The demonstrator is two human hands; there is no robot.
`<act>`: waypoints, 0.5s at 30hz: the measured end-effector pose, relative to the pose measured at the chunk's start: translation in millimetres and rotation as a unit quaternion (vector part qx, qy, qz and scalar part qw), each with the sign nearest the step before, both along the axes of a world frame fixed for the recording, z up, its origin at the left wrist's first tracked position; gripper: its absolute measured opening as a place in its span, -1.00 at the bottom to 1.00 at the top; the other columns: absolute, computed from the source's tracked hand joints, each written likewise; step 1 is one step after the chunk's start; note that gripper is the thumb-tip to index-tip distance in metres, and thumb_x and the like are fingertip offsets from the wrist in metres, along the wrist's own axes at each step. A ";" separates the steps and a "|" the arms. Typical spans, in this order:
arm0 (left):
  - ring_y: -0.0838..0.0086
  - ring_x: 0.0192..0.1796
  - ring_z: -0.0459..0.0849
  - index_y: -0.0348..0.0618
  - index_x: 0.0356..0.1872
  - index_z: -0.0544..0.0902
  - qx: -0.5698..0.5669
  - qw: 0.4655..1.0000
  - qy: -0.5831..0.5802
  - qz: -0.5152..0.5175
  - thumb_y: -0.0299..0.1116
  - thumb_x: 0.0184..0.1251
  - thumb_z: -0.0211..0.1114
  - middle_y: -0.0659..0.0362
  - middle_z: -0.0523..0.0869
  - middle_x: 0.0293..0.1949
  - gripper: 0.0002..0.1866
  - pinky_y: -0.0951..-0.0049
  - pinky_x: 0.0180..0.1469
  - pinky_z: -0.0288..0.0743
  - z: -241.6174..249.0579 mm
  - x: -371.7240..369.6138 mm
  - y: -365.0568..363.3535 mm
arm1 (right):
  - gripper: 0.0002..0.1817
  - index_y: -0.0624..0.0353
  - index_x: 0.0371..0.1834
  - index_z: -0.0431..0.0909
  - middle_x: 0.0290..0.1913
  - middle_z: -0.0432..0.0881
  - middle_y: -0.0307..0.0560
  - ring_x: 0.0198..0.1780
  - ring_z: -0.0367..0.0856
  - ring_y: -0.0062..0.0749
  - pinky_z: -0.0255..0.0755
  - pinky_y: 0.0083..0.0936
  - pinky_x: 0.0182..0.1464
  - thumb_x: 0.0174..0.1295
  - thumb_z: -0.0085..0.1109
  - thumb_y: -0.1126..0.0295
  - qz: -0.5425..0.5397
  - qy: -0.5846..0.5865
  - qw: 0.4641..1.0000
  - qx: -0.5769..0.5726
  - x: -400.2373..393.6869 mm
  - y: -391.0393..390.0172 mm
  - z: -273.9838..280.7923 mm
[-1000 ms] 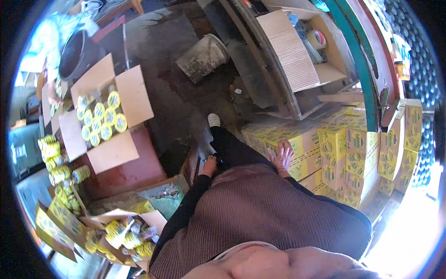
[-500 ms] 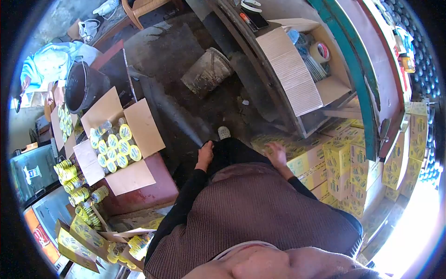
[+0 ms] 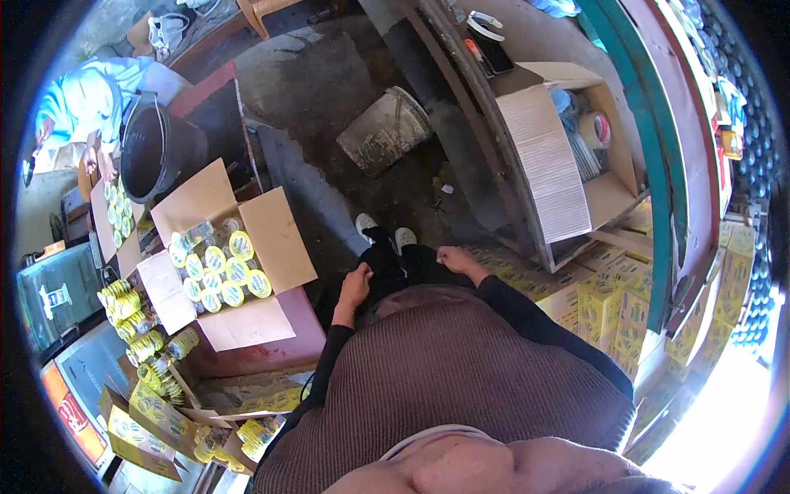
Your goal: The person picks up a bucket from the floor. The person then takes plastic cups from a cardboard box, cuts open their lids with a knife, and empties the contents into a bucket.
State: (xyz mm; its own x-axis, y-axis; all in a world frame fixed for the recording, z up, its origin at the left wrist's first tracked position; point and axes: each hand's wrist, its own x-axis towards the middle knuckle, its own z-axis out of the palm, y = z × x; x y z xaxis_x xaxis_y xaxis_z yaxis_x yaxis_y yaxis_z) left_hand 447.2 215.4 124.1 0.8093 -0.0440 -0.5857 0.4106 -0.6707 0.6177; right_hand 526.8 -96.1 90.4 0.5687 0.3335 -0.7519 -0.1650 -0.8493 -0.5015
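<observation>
My left hand (image 3: 355, 285) is closed at the side of my black trousers (image 3: 393, 270), its fingers seeming to pinch the cloth at the thigh. My right hand (image 3: 457, 261) is curled closed at the other leg, fingertips on the trouser cloth. Both white shoes (image 3: 405, 238) show on the floor beyond my knees. Left of my left hand stands an open cardboard box (image 3: 247, 325) packed with clear jars with yellow lids (image 3: 237, 271). Yellow printed cartons (image 3: 568, 306) are stacked to the right of my right hand.
A dirty bucket (image 3: 385, 132) lies tipped on the dark floor ahead. A black bucket (image 3: 164, 152) stands at left, near a person in light blue (image 3: 90, 95). On the right, a wooden counter holds an open box (image 3: 543, 160) with tape. Stacked yellow lids (image 3: 148, 346) line the lower left.
My right hand has come inward from beside the cartons and closed at the trousers. A second shoe now shows. The view has shifted, so the surroundings sit slightly right.
</observation>
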 end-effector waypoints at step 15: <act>-0.23 -0.02 0.57 -0.10 -0.05 0.41 -0.020 0.996 0.084 -0.003 -0.21 0.47 0.00 -0.21 0.66 -0.15 -0.78 -0.15 -0.04 0.40 -42.1 31.9 29.8 | -0.76 -0.04 -0.14 0.64 -0.22 0.71 -0.03 -0.09 0.64 -0.04 0.45 -0.19 -0.04 0.18 0.12 0.21 0.161 0.066 0.983 -0.064 71.3 83.7 148.9</act>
